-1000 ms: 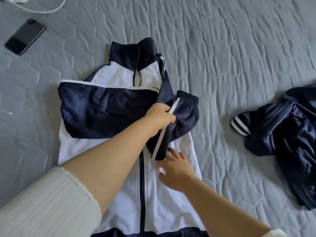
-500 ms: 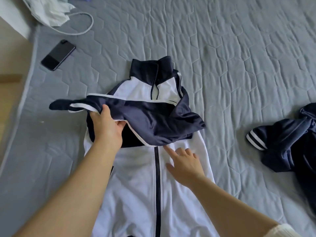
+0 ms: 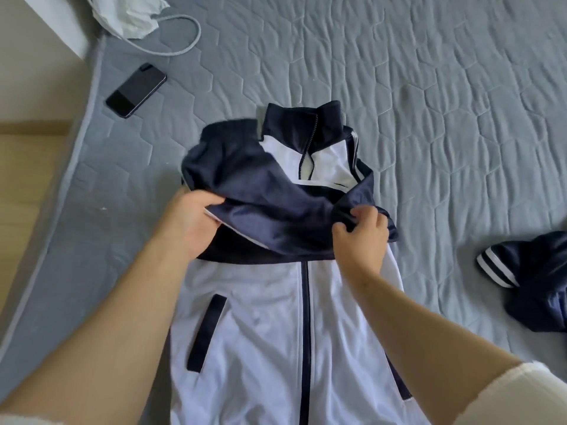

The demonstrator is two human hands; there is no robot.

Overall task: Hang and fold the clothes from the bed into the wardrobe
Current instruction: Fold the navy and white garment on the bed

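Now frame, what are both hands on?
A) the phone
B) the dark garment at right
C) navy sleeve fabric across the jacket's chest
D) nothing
C: the left hand and right hand each grip navy sleeve fabric lying across the jacket; the phone lies untouched on the bed.

The left hand (image 3: 190, 222), right hand (image 3: 359, 240) and both forearms are bare. The right sleeve (image 3: 506, 394) is white, fuzzy knit, bunched near the elbow; a sliver of left sleeve (image 3: 24, 421) looks alike.
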